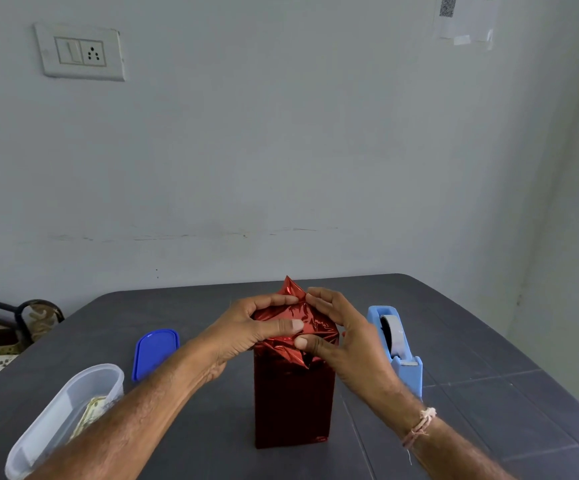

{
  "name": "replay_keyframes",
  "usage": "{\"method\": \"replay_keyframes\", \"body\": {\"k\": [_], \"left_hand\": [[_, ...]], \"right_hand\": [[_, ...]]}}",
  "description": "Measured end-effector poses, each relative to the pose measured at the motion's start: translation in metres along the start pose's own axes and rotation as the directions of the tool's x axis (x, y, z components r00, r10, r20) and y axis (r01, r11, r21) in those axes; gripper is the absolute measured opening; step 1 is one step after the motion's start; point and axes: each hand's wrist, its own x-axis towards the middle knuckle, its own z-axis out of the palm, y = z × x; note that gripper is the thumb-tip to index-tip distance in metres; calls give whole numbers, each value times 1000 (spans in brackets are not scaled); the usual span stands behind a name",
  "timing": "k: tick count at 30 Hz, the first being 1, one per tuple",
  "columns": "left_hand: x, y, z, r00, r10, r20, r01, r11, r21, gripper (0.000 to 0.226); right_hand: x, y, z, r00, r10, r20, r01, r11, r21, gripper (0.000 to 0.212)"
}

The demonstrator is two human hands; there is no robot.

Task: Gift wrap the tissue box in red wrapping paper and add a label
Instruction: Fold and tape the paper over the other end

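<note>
The tissue box [293, 403] stands below my fingers, its sides wrapped. My left hand [256, 329] and right hand [345, 336] pinch the red wrapping paper [317, 323] folds on top. I think tape and label are left.

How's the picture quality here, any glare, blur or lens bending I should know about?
Head view: soft, even light; the red wrapping paper glints at its crumpled top, its front face dark; wide-angle distortion tilts the switch plate; the clear container at the lower left looks slightly blurred.
</note>
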Motion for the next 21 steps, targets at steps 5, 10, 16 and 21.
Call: {"method": "replay_keyframes", "body": {"k": [5,10,16,21], "left_hand": [[0,-2,-1,1000,0,2,0,1000,23,54],[2,-1,-2,1000,-11,14,10,998,61,57],[0,2,-2,999,-22,26,20,997,79,56],[0,2,-3,998,-63,12,60,986,152,56]], "right_hand": [[-1,1,2,1000,-2,-8,2,1000,-3,75],[-2,3,1,1000,7,12,-7,1000,9,79],[-7,4,-6,996,7,86,-18,992,127,93],[-14,14,-35,987,105,-118,-103,994,25,58]]}}
